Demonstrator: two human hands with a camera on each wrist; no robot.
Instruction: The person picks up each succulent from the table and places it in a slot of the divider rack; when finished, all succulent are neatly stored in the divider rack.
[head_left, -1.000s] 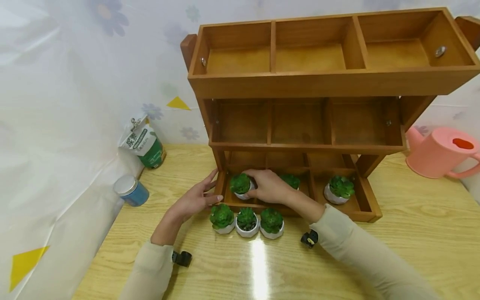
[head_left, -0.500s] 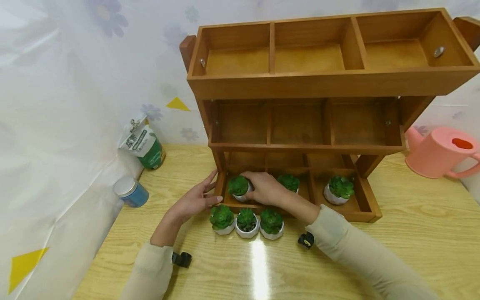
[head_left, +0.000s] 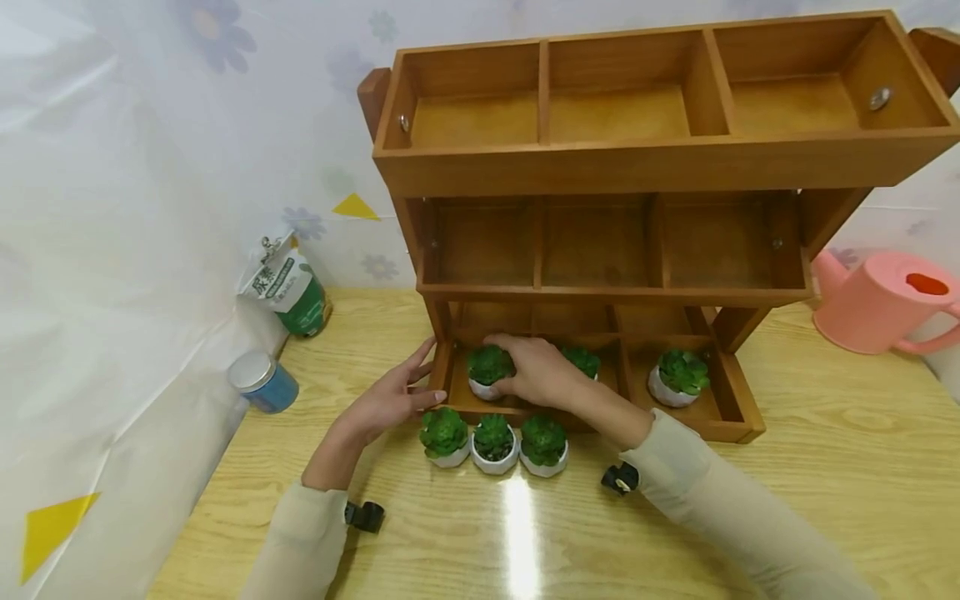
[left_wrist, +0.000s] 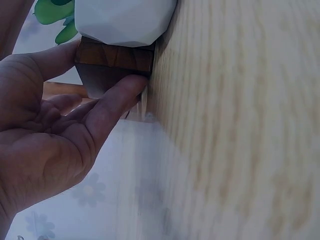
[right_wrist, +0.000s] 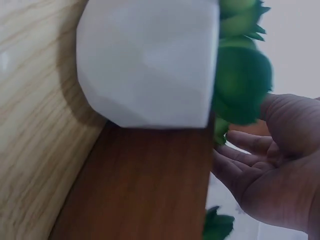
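My right hand (head_left: 542,372) grips a small potted succulent (head_left: 491,367) with a white pot, inside the left compartment of the wooden shelf's lowest tier (head_left: 465,408). In the right wrist view a nearer white pot (right_wrist: 150,65) covers part of this, so the gripped pot is hidden there. At the tier's left end my left hand (head_left: 390,398) rests with thumb and fingers straight against the corner (left_wrist: 112,60). Behind my right wrist, a second succulent (head_left: 582,361) shows partly in the middle compartment. A third succulent (head_left: 678,377) sits in the right compartment.
Three potted succulents (head_left: 493,444) stand in a row on the table, close to the tier's front board. The upper tiers (head_left: 667,171) overhang the lowest one. A blue jar (head_left: 262,382) and a green-white pouch (head_left: 292,287) are left; a pink watering can (head_left: 877,304) is right.
The gripped succulent and my right hand shifted slightly left, then back right within the left compartment. The plant's leaves now face more upright. My left hand has stayed at the corner.
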